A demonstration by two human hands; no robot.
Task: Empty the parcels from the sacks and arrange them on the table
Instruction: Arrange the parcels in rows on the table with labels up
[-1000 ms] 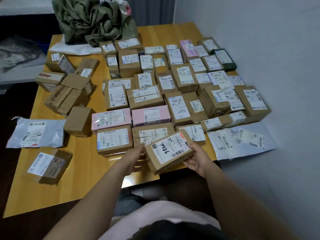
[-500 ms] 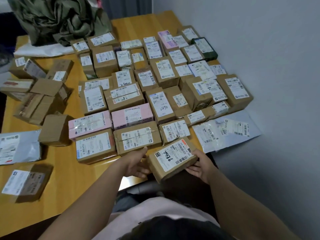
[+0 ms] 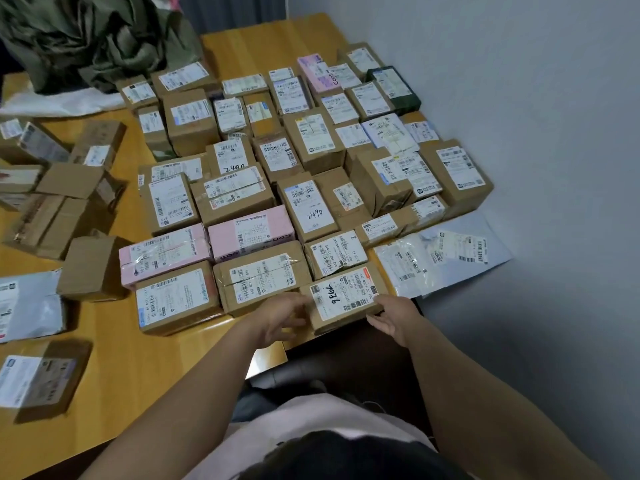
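A brown parcel with a white label and handwritten digits [image 3: 343,299] lies flat at the front edge of the wooden table [image 3: 138,375], closing the front row of several labelled parcels set out in a tight grid [image 3: 298,168]. My right hand [image 3: 393,317] grips its right front corner, thumb on top and fingers below. My left hand [image 3: 282,318] is beside the parcel's left end, its relaxed fingers just touching it. A crumpled green sack [image 3: 97,39] sits at the back left.
Loose brown boxes [image 3: 86,268] lie unsorted on the left, with a grey mailer bag [image 3: 27,306] and another box [image 3: 38,379] near the left front. Flat plastic mailers [image 3: 440,258] overhang the right edge by the wall [image 3: 536,133]. A white bag [image 3: 62,102] lies under the sack.
The labelled parcel went from tilted in both hands down and forward onto the table's front edge. My left hand loosened its hold and opened.
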